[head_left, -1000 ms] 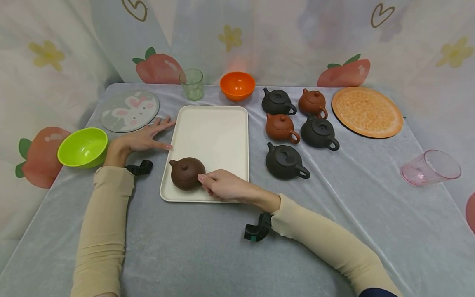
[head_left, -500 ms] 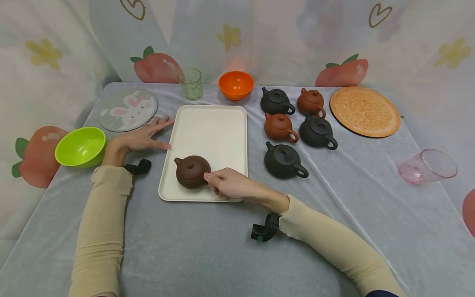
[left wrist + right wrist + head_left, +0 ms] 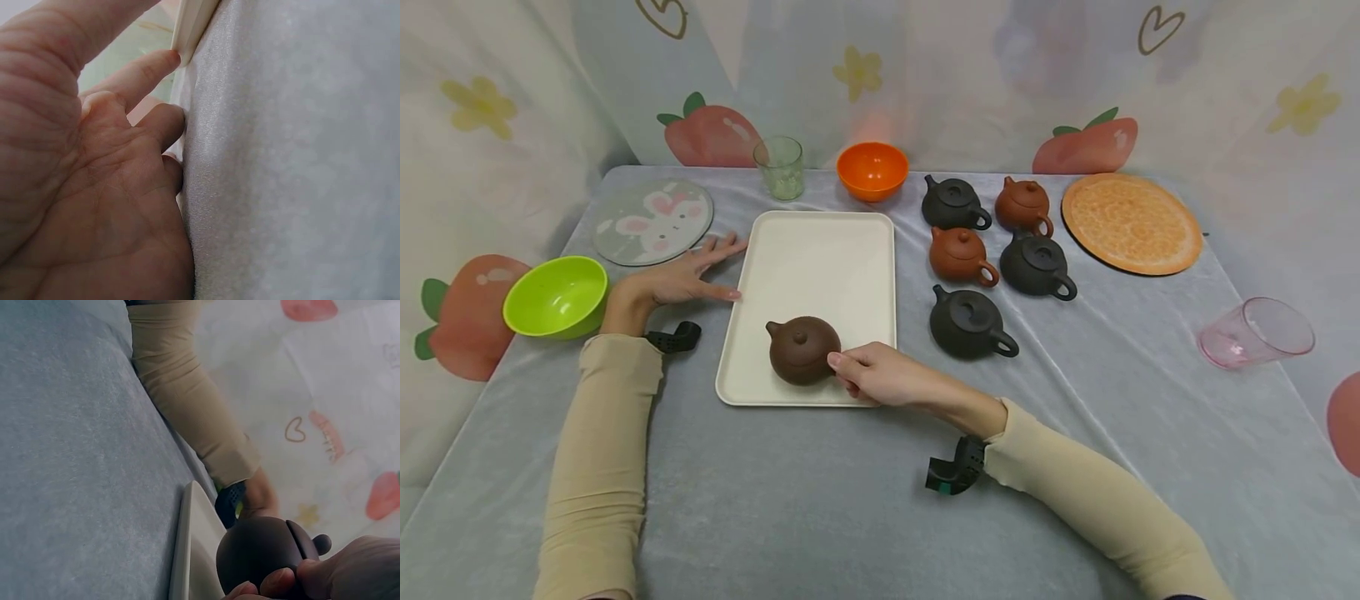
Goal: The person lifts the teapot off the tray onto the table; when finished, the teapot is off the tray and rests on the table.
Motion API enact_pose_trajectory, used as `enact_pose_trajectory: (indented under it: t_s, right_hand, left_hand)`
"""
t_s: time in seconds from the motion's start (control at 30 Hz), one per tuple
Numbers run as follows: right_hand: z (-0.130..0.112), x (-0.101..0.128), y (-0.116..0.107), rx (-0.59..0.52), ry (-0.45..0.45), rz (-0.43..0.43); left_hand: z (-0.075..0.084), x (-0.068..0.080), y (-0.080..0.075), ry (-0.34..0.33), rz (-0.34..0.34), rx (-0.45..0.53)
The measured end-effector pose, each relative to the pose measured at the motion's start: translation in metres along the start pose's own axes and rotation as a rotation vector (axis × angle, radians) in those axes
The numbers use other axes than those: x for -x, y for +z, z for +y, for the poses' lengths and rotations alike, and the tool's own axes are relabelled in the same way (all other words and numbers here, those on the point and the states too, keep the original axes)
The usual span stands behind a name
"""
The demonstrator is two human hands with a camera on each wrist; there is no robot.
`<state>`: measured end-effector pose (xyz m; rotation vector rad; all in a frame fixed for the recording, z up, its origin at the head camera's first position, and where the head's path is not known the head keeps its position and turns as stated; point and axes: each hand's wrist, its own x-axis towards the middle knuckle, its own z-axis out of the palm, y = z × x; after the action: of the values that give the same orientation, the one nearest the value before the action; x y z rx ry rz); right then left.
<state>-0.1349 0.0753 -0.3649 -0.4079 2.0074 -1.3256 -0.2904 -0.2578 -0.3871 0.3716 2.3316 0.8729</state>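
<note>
A dark brown teapot (image 3: 801,348) (image 3: 262,556) stands on the near part of a cream tray (image 3: 820,258), spout pointing left. My right hand (image 3: 844,372) grips it at its right side, where the handle is hidden under my fingers (image 3: 337,575). My left hand (image 3: 715,271) (image 3: 94,175) lies flat on the grey cloth at the tray's left edge (image 3: 194,25), fingers straight and the thumb against the rim.
Several more teapots, dark (image 3: 970,323) and red-brown (image 3: 958,254), stand right of the tray. An orange bowl (image 3: 872,170) and a green glass (image 3: 780,167) are behind it. A rabbit mat (image 3: 651,221), a green bowl (image 3: 555,296), an orange mat (image 3: 1131,223) and a tipped pink cup (image 3: 1255,332) ring the table.
The right hand has slid the dark brown teapot a little to the right along the tray. The left hand has stayed put beside the tray.
</note>
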Motion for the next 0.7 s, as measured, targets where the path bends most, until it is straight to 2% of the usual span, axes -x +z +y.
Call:
enact_pose_trajectory:
  t_s: [0.1,0.3,0.7]
  right_hand:
    - [0.0,0.004,-0.001,0.031,-0.012,0.002]
    - [0.004,0.011,-0.005,0.013,0.002,-0.008]
    - [0.008,0.027,-0.012,0.037,-0.004,0.003]
  left_hand:
    - [0.001,0.001,0.0,-0.006,-0.002,0.01]
    - [0.004,0.002,0.0,0.001,-0.001,0.011]
    - [-0.002,-0.001,-0.002,0.006,-0.007,-0.003]
